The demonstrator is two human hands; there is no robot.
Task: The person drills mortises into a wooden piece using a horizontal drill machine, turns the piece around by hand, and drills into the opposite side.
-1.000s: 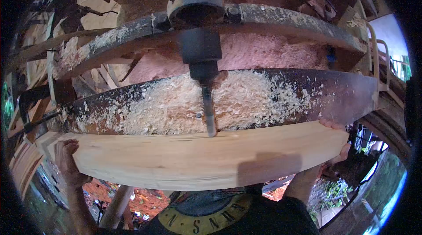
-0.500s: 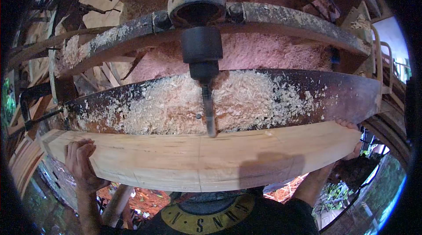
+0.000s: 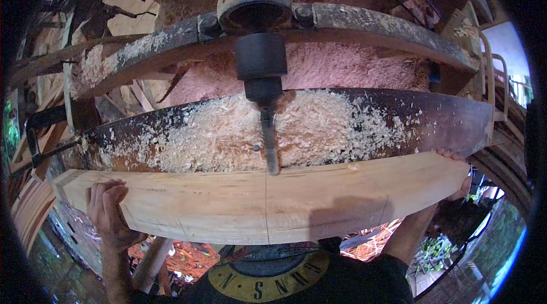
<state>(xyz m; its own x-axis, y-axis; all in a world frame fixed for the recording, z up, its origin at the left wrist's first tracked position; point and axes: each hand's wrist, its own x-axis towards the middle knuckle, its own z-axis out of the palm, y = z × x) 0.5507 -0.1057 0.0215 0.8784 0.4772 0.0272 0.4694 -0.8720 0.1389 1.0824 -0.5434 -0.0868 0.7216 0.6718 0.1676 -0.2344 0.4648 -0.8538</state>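
A long pale wooden board (image 3: 228, 201) lies across the front of the machine table, with pencil lines across its face. My left hand (image 3: 108, 213) grips its near edge toward the left end, fingers curled over the top. My right hand (image 3: 457, 176) holds the right end; only part of its fingers shows. A drill chuck (image 3: 261, 59) hangs above the middle with a long bit (image 3: 269, 142) in it. The bit's tip reaches the board's far edge, close to a pencil line; whether it touches the wood I cannot tell.
Wood chips (image 3: 228, 133) are heaped on the dark table (image 3: 456, 122) behind the board. A chip-covered wooden beam (image 3: 376, 25) runs across behind the chuck. Pinkish sawdust (image 3: 353, 68) is piled beyond. A dark metal clamp (image 3: 34, 139) sits at the left, near stacked boards (image 3: 37, 207).
The board has shifted slightly to the right and a little away from me, its middle pencil line now nearer the bit. Both hands have stayed on it and moved with it.
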